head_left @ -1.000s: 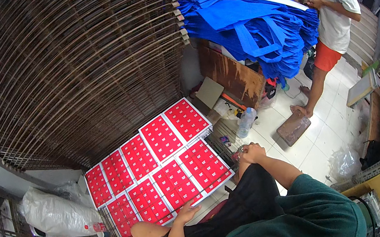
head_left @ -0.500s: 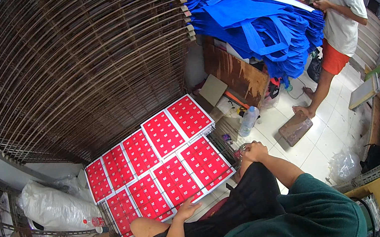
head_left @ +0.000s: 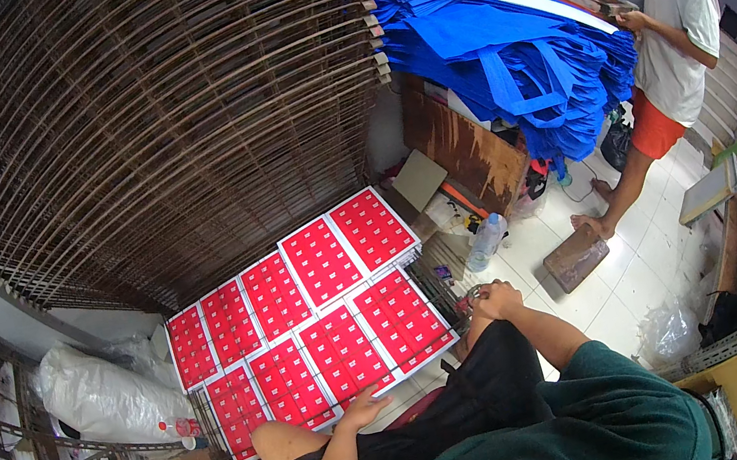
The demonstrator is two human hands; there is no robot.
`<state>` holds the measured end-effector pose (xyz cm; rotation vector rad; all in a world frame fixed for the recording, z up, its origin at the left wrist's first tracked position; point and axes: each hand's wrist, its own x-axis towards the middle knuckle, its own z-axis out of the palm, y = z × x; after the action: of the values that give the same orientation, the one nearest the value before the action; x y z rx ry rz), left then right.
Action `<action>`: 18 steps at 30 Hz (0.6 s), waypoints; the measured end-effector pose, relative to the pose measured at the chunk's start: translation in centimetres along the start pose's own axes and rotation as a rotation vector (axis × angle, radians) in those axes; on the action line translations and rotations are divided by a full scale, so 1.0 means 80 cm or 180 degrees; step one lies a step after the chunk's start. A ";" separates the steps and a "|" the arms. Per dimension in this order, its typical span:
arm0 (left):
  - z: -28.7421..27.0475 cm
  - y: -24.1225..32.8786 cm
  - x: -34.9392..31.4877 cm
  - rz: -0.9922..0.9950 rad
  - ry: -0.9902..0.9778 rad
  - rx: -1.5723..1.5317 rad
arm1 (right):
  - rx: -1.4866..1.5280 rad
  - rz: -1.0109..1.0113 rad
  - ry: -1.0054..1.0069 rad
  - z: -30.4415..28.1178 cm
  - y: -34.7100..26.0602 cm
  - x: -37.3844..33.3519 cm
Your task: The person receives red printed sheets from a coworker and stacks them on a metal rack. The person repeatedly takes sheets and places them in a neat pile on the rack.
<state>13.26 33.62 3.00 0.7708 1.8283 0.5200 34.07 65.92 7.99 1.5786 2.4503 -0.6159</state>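
My left hand [head_left: 366, 410] lies over my thigh beside the front edge of the printed sheets, its fingers stretched out and holding nothing. At my right knee, my right hand [head_left: 499, 299] has its fingers curled. A small reddish, shiny thing shows beside those fingers, too small to make out. In front of me, red sheets [head_left: 342, 348] with white borders and small white marks lie in two rows on a wire rack [head_left: 439, 294]. The rack's thin wires cross over the near row.
A tall stack of wire racks [head_left: 171, 117] rises behind the sheets. Blue bags [head_left: 506, 58] are piled at the back right, where another person [head_left: 673, 28] works. A plastic bottle [head_left: 487, 242] and a brown block [head_left: 577, 257] stand on the tiled floor. Wrapped plastic [head_left: 107, 394] lies left.
The whole view has shifted slightly. My two hands keep nearly the same place and pose, and the sheets have not moved. The other person's hands stay at the far table.
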 end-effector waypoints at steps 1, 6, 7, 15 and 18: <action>0.000 0.000 0.000 -0.0017 -0.0014 -0.0016 | -0.0002 0.0008 -0.0022 0.000 0.000 0.001; 0.004 -0.012 0.007 0.0036 0.0048 0.0036 | 0.0015 -0.0051 0.0073 0.010 0.006 0.006; 0.001 -0.010 0.007 0.0062 0.0059 0.0059 | 0.0014 -0.0065 0.0134 0.010 0.006 0.006; 0.005 -0.026 0.019 0.0097 0.0070 -0.0011 | -0.0081 -0.0041 0.0000 0.017 0.011 0.011; 0.002 -0.018 0.017 0.0136 0.0107 0.0032 | -0.0054 -0.0072 -0.0017 0.013 0.012 0.010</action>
<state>12.65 33.58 1.12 0.8139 1.8501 0.5548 34.50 66.49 6.50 1.5431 2.4660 -0.6005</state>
